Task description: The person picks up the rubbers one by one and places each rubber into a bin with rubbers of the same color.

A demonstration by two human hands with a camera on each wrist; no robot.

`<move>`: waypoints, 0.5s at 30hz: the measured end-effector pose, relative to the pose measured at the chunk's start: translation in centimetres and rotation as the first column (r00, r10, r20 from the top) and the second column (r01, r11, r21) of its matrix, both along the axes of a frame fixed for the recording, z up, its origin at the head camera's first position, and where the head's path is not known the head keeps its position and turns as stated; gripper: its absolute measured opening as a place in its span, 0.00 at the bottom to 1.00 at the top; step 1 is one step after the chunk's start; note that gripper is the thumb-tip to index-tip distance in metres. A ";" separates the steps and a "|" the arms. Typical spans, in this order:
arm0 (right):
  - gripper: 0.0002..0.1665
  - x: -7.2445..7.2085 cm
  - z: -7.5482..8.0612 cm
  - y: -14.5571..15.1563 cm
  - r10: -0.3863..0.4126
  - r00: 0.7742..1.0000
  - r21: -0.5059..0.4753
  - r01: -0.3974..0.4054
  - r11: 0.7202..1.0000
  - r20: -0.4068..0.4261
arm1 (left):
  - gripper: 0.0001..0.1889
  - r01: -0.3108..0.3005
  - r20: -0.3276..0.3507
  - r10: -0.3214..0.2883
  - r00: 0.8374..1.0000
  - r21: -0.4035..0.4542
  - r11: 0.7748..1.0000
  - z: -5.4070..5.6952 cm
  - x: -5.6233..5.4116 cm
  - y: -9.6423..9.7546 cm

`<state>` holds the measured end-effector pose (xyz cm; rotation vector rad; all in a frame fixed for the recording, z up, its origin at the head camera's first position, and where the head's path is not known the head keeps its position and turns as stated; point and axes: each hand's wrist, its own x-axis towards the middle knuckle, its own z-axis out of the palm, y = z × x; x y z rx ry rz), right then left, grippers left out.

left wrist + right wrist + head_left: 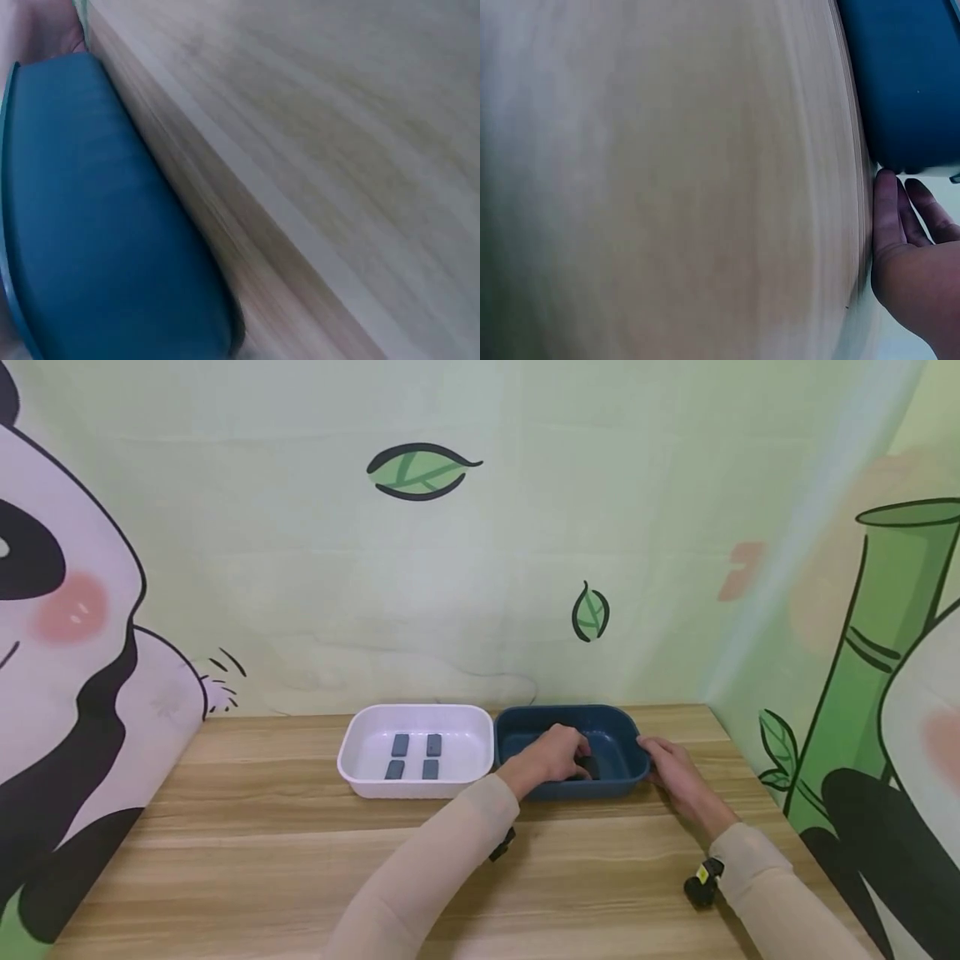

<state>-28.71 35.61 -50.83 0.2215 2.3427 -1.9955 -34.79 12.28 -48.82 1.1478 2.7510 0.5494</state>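
Observation:
My left hand (553, 753) reaches down inside a dark blue plastic tub (517, 791), its fingers bent and pinching a small dark block (588, 767) close to the tub's floor. The hand covers part of that block. At the tub's right end, my right hand (672, 770) holds the wall, with a digit up at the rim and other fingers lower on the outside. In the right wrist view, the right fingers (889, 214) extend to the tub's lower outer edge. The left wrist view shows mostly the tub's outer side (97, 210).
Directly left of the blue tub stands a white plastic tub (416, 789). Several dark grey blocks (401, 744) lie spaced apart in two rows inside it. Both tubs sit near the back of a wooden table (277, 860), before a printed cloth backdrop (300, 568).

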 end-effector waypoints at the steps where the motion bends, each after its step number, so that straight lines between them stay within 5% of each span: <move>1: 0.34 -0.1 0.0 -0.1 -0.001 1.000 -0.007 0.002 1.000 0.000 | 0.18 0.004 0.008 -0.004 1.000 0.005 1.000 0.0 -0.1 -0.2; 9: 0.31 -0.5 0.6 0.8 0.032 0.999 -0.061 -0.031 0.998 0.019 | 0.16 -0.025 0.091 0.009 0.996 0.177 0.984 1.6 0.1 -2.2; 15: 0.18 1.0 1.0 2.9 0.094 0.995 -0.369 -0.081 0.926 0.017 | 0.23 -0.012 0.075 -0.009 0.997 0.277 0.961 3.4 1.9 -5.9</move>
